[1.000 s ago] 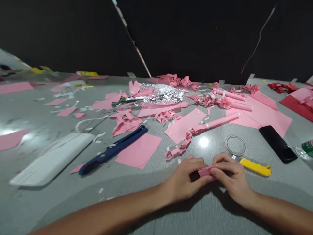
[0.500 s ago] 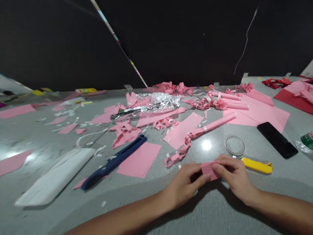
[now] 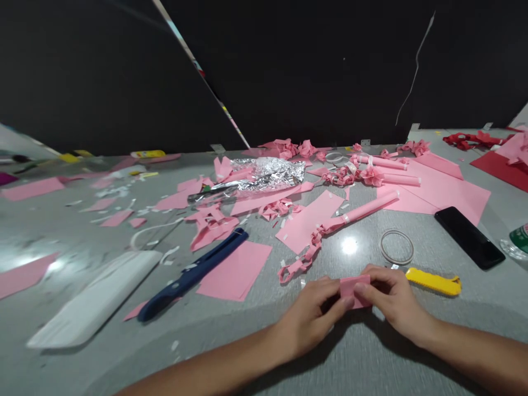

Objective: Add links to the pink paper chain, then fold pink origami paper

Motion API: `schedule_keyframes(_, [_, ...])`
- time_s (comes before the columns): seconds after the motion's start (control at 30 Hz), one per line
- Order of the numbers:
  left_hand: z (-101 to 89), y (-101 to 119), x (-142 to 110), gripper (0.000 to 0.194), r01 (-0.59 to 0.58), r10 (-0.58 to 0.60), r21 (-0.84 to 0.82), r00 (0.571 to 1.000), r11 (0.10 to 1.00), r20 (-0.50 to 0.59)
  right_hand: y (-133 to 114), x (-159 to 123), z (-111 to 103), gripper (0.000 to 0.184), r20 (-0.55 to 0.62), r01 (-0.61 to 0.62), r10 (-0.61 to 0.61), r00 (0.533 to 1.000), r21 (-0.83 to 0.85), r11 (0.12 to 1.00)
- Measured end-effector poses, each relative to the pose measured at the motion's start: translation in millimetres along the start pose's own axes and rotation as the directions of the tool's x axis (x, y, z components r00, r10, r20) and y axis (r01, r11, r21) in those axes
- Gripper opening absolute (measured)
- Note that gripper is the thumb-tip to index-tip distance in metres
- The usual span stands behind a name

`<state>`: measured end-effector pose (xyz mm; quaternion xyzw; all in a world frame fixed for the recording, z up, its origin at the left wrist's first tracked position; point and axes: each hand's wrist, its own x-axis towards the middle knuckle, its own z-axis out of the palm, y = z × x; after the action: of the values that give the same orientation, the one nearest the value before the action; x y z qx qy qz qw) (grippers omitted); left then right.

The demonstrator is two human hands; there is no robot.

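A small piece of pink paper (image 3: 350,285) is pinched between my two hands, just above the grey table. My left hand (image 3: 309,311) grips its left edge between thumb and fingers. On its right side, the thumb of my right hand (image 3: 398,305) presses on the face, with fingers curled behind. Beyond my hands lies a rolled pink paper tube (image 3: 371,206) that ends in a paper chain (image 3: 305,258). A yellow box cutter (image 3: 433,281) rests right of my right hand, with a thin grey ring (image 3: 396,246) behind it.
A navy blue handled tool (image 3: 193,275) lies on pink sheets (image 3: 243,269) to the left, beside a long white object (image 3: 94,302). A black phone (image 3: 469,237) and a bottle (image 3: 517,240) are at right. Crinkled silver foil (image 3: 268,171) and pink scraps lie near the black wall (image 3: 289,66).
The pink paper has tilted up, so more of its face shows between my fingers. My hands keep their hold on it. The whole view has shifted slightly.
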<state>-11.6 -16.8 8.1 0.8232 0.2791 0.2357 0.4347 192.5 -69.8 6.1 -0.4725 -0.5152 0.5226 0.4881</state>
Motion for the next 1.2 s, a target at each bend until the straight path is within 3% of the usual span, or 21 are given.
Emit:
schedule_keyframes(0.23, [-0.1, -1.6, 2.3, 0.049, 0.074, -0.072, -0.036, 0.996, 0.997, 0.052, -3.6, 1.7, -0.8, 0.048, -0.072, -0.032, 0.032, 0.997, 0.005, 0.999])
schedule_keyframes(0.43, [-2.0, -1.8, 1.5, 0.050, 0.065, -0.053, -0.182, 0.996, 0.981, 0.073, -0.7, 2.7, -4.3, 0.048, -0.007, -0.082, 0.082, 0.997, 0.062, 0.995])
schedule_keyframes(0.5, [-0.4, -3.0, -0.7, 0.049, 0.018, -0.022, -0.205, 1.000, 0.979, -0.018, 2.7, 2.3, -5.9, 0.047, -0.014, -0.096, 0.098, 0.995, 0.107, 0.990])
schedule_keyframes(0.57, [2.0, -3.6, -3.9, 0.045, -0.088, 0.056, -0.157, 0.979, 0.984, -0.193, 4.7, 1.8, -7.2, 0.045, -0.025, -0.119, 0.126, 0.992, 0.197, 0.973])
schedule_keyframes(0.67, [5.1, -1.8, -8.3, 0.035, -0.246, 0.249, 0.059, 0.884, 0.967, -0.396, 3.0, 0.8, -7.3, 0.042, -0.025, -0.171, 0.191, 0.981, 0.346, 0.923])
schedule_keyframes(0.73, [6.3, 0.2, -9.6, 0.026, -0.304, 0.353, 0.180, 0.834, 0.935, -0.424, -0.3, -0.2, -6.3, 0.042, -0.010, -0.202, 0.224, 0.974, 0.393, 0.897])
schedule_keyframes(0.83, [6.4, 1.9, -9.0, 0.019, -0.339, 0.409, 0.234, 0.808, 0.911, -0.424, -3.2, -2.1, -4.9, 0.044, 0.017, -0.225, 0.236, 0.972, 0.370, 0.901])
schedule_keyframes(1.0, [4.4, 1.8, -6.4, 0.014, -0.350, 0.390, 0.171, 0.817, 0.921, -0.425, 2.4, -3.2, -6.2, 0.043, 0.022, -0.203, 0.205, 0.978, 0.270, 0.941])
schedule_keyframes(1.2, [1.3, 4.6, -4.9, 0.012, -0.346, 0.356, 0.106, 0.828, 0.932, -0.433, 6.5, -3.0, -7.1, 0.037, 0.044, -0.176, 0.171, 0.984, 0.273, 0.946])
